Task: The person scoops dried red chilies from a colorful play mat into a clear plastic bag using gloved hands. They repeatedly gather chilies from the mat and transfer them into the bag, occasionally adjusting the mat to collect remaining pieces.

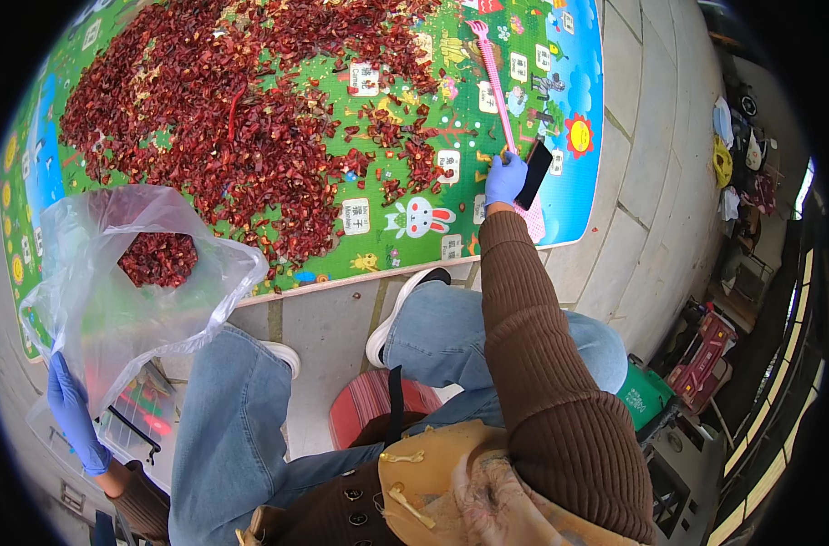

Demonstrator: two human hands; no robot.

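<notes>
My left hand (76, 414), in a blue glove, is at the lower left, its fingers together on the edge of a clear plastic bag (200, 296). The bag's mouth gapes open, and dark red chopped dried chillies (159, 259) show within it. My right hand (505, 179), also gloved, is closed beside a black phone (535, 171) that looks tilted against it. A pink fly swatter (492, 77) with a hand-shaped end runs under the hand and phone; its grip there is hidden. Many more chopped dried chillies (214, 136) are spread over the mat.
The printed green and blue play mat (378, 250) lies before my knees on grey paving (642, 155). A red striped stool (350, 409) is between my legs. At right are a green bin (642, 398) and a red crate-like object (701, 350); a clear plastic box (146, 400) stands at lower left.
</notes>
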